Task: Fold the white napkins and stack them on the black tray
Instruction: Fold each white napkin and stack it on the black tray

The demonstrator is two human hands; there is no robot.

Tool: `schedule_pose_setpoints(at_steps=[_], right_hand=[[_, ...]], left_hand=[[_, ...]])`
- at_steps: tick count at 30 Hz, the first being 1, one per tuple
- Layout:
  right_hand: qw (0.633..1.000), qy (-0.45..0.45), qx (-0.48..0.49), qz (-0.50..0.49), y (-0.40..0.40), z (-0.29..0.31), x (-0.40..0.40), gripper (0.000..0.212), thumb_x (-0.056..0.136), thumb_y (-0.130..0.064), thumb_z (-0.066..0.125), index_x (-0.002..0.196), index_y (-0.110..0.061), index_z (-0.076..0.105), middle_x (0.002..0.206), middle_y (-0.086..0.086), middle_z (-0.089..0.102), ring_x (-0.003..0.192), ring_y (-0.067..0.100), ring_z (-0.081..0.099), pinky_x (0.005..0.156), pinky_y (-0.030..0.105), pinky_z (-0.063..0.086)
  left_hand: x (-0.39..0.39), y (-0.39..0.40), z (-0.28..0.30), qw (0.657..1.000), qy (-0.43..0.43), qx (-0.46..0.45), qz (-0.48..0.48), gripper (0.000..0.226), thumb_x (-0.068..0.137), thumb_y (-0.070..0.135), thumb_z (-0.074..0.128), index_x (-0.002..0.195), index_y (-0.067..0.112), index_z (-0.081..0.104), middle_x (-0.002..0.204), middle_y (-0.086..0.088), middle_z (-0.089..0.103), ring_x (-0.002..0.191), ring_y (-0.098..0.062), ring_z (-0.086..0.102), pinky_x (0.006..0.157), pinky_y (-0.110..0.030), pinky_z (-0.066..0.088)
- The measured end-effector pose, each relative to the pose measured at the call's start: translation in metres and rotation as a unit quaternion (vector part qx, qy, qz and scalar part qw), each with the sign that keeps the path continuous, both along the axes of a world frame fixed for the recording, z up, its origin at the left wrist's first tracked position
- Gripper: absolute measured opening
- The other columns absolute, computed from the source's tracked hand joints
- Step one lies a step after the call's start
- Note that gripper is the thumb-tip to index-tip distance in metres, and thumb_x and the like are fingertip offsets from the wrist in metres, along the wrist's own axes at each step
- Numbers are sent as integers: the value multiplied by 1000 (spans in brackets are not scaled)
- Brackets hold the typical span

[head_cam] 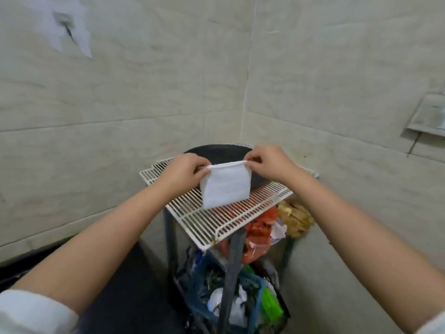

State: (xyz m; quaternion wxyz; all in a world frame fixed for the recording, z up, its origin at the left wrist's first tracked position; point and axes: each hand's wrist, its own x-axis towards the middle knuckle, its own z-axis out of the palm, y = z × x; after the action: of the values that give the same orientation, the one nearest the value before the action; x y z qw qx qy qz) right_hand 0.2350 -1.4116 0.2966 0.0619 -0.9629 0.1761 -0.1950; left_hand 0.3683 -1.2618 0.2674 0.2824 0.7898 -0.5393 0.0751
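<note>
Corner of a tiled room, and the big thing in the middle is a white wire rack (216,220) laid flat across a dark metal stand (234,266), so it works as a makeshift tabletop. There's what looks like a second wire rack underneath it poking out on the far left. Sitting on the far half of the rack is the black tray (216,151), round-ish, mostly hidden behind the hands, so I can't tell if any napkins are stacked on it yet.

Below the rack it's just clutter: an orange-red plastic bag (258,233), some yellowish stuff to the right of it, and a blue basket (204,280) stuffed with bits lower down.

Both forearms reach in from the near side. The white napkin (226,185) hangs in the air in front of the tray, already folded down to a smallish rectangle, bottom edge dangling just above the rack wires. Left hand (186,168) pinches the top left corner, right hand (267,162) pinches the top right corner, fingers curled in tight on the cloth. Holding it by the top corners like that lets it hang straight so the edges line up. My guess is it gets one more fold or goes straight onto the tray.
</note>
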Motion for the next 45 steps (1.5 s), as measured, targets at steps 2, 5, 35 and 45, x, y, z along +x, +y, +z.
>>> schedule_pose_setpoints(at_steps=[2, 5, 35, 45], right_hand=[[1000, 5, 7, 5, -44, 9, 31, 24, 91, -14, 50, 106, -7, 68, 106, 14, 68, 93, 25, 58, 67, 25, 37], [999, -10, 17, 25, -102, 15, 77, 24, 89, -10, 50, 104, -2, 68, 107, 19, 67, 101, 31, 58, 77, 28, 36], [928, 103, -86, 347, -113, -39, 143, 30, 91, -24, 46, 112, -6, 58, 121, 16, 54, 115, 34, 47, 88, 40, 43], [804, 4, -61, 592, 244, -48, 17, 48, 91, -29, 47, 134, -12, 38, 141, 9, 41, 137, 26, 25, 110, 40, 24]], left_hand=[[19, -45, 10, 998, 15, 2, 56, 24, 94, 15, 50, 108, 6, 66, 108, -12, 68, 102, -27, 60, 83, -31, 44], [45, -104, 18, 991, -2, 24, 134, 25, 95, 15, 47, 110, 3, 64, 111, -18, 66, 105, -30, 58, 80, -31, 39], [-6, -99, -24, 821, -32, 270, 503, 35, 97, 27, 38, 125, 9, 50, 128, -13, 52, 122, -30, 45, 95, -41, 43], [-239, 251, -13, 616, -24, 248, 747, 37, 93, 26, 45, 125, 8, 50, 127, -11, 52, 122, -30, 44, 95, -39, 40]])
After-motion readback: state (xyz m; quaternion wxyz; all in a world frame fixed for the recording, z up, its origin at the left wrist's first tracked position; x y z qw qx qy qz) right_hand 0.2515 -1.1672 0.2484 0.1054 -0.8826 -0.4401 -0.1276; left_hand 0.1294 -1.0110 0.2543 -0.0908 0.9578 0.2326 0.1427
